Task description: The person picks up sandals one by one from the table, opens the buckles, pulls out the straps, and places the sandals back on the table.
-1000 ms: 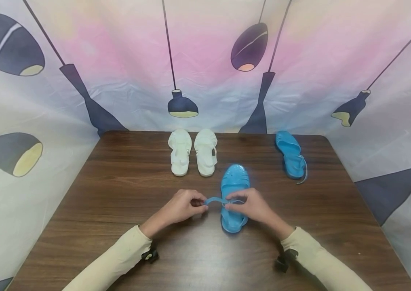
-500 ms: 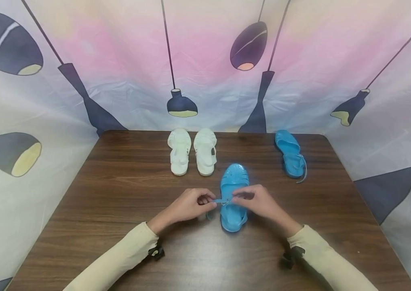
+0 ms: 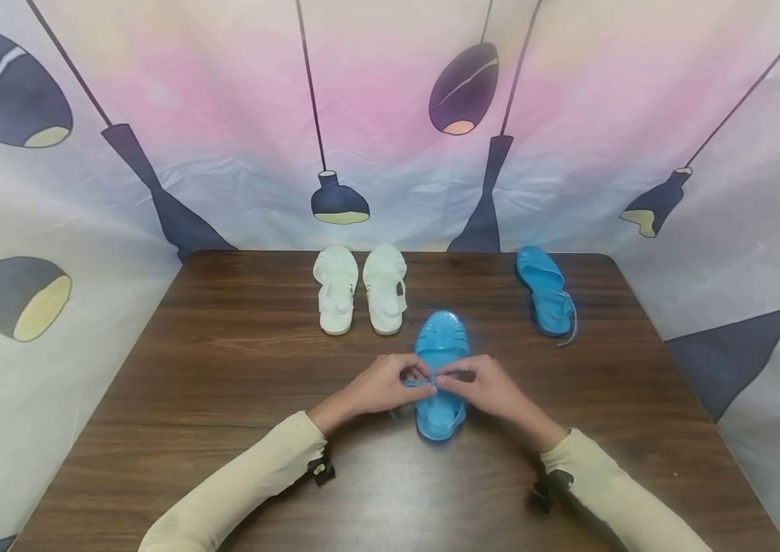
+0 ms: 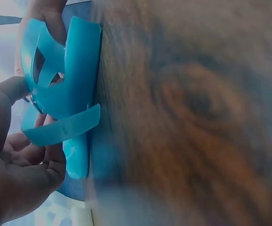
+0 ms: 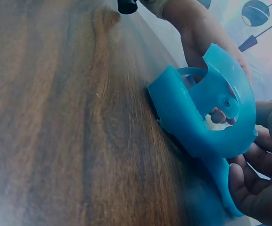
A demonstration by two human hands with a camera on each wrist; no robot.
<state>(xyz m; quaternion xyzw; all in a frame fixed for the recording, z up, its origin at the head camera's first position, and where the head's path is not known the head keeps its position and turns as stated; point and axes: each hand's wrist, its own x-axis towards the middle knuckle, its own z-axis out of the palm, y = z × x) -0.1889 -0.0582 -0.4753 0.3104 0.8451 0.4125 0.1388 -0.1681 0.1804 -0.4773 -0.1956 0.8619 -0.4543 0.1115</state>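
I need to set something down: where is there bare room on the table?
The table is bare left of the white sandals, between the two sleeves, and right of the right hand, nearer than the far blue sandal. It is crowded mid-table, where the left hand and right hand are over the nearer blue sandal.
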